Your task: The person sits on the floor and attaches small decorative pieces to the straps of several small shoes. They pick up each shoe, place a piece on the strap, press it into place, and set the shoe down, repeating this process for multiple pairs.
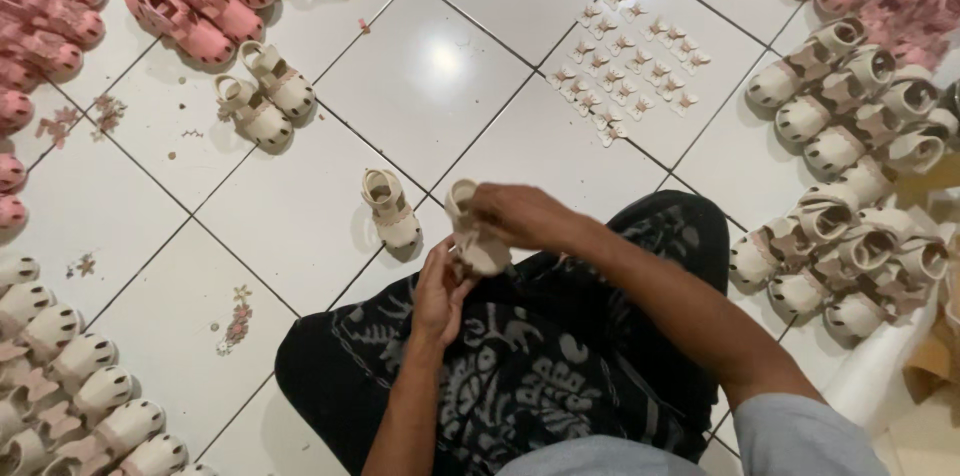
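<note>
Both of my hands are closed on one small cream sandal [473, 234], held up over my lap. My right hand [520, 216] wraps its upper side from the right, fingers curled over the strap end, while my left hand [440, 294] comes up from below and pinches the lower end between thumb and fingertips. It is a child's shoe, pale cream with a rounded closed toe, a scalloped edge along the sole and an open heel strap; my fingers cover most of its middle, so I cannot tell how the strap sits. Its mate [391, 208] stands just beside it on the white tiled floor [300, 216], toe toward me. Farther out on the tiles lies a neat grid of small cream bows [628, 61]. Another cream pair [266, 94] stands to the upper left beside pink sandals [200, 1], and a heap of cream sandals [850, 176] fills the right side.
</note>
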`<state>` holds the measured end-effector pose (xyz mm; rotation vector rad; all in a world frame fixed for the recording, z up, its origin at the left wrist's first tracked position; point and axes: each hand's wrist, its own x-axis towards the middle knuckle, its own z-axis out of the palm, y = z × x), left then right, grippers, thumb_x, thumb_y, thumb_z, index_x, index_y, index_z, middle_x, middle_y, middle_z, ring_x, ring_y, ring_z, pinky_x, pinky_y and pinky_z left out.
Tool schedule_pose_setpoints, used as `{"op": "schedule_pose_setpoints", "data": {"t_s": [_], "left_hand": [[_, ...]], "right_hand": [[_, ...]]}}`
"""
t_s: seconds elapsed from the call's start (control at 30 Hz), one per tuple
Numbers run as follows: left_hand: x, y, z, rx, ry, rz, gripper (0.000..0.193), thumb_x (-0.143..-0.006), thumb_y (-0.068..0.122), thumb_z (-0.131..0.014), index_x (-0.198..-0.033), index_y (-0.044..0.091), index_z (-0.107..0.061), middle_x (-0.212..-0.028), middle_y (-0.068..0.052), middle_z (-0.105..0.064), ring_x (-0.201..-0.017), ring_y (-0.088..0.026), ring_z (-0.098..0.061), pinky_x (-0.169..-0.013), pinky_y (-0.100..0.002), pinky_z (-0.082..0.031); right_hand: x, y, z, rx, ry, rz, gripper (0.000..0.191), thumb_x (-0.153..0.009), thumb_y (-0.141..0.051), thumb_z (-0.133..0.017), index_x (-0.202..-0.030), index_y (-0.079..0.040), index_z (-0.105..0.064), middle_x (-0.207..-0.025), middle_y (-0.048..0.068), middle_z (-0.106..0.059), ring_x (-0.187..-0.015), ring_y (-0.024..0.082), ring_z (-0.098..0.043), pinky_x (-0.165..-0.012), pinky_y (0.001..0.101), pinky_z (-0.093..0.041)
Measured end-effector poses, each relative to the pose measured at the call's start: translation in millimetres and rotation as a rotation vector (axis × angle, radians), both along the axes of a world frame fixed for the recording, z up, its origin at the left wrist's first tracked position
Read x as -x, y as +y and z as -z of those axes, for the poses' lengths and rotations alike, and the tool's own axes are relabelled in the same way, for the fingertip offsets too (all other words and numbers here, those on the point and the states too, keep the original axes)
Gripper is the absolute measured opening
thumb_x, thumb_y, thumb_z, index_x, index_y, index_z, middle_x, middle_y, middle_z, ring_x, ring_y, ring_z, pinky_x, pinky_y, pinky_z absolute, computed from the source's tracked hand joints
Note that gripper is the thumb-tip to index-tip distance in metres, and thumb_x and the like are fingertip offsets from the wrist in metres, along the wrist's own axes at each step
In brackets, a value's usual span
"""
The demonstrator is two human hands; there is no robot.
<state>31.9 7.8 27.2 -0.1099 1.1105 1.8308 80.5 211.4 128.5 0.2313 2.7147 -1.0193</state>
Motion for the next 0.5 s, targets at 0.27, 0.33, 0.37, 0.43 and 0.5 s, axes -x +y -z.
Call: {"op": "schedule_pose_setpoints", "data": {"t_s": [0.27,0.33,0.37,0.43,0.5], "left_hand": [[31,-34,45,0.115,0.385,-0.097,0.031,-0.108,0.028,-0.059,-0.092,0.002,-0.062,-0.098,-0.011,-0.075,-0.085,-0.019,-0.07,-0.077,-0.033,-0.059],[46,-52,57,0.265,0.535,-0.134,0.04,-0.112,0.031,-0.055,-0.088,0.001,-0.065,-0.091,-0.012,-0.073,-0.08,-0.02,-0.069,-0.074,-0.033,-0.058],[59,-55,62,0.372,0.627,-0.137,0.043,-0.114,0.031,-0.054,-0.09,-0.001,-0.07,-0.087,-0.015,-0.071,-0.079,-0.021,-0.067,-0.072,-0.033,-0.055],[73,-59,71,0.565,0.867,-0.181,0.034,-0.11,0.03,-0.057,-0.1,0.0,-0.071,-0.097,-0.016,-0.07,-0.087,-0.024,-0.068,-0.078,-0.035,-0.055],[81,-58,76,0.707,1.157,-0.175,0.037,-0.095,0.025,-0.069,-0.121,0.0,-0.062,-0.123,-0.021,-0.063,-0.112,-0.035,-0.061,-0.094,-0.043,-0.051]], "right_hand": [[15,81,24,0.032,0.48,0.441,0.037,-0.096,-0.02,-0.072,-0.13,-0.006,-0.065,-0.111,0.013,-0.071,-0.097,0.021,-0.072,-0.077,0.0351,-0.062],[-9,76,41,-0.044,0.221,0.511,0.041,-0.095,-0.021,-0.071,-0.133,-0.008,-0.066,-0.095,0.013,-0.074,-0.083,0.023,-0.072,-0.075,0.036,-0.059],[-24,73,49,-0.026,0.14,0.516,0.038,-0.095,-0.021,-0.07,-0.131,-0.008,-0.068,-0.092,0.013,-0.075,-0.08,0.023,-0.073,-0.073,0.0361,-0.059],[-40,74,64,0.032,0.034,0.537,0.034,-0.096,-0.021,-0.067,-0.127,-0.008,-0.071,-0.09,0.014,-0.077,-0.078,0.023,-0.074,-0.072,0.0364,-0.059],[-67,78,73,0.124,-0.016,0.609,0.032,-0.095,-0.02,-0.067,-0.123,-0.006,-0.072,-0.09,0.015,-0.077,-0.08,0.023,-0.075,-0.074,0.0367,-0.058]]}}
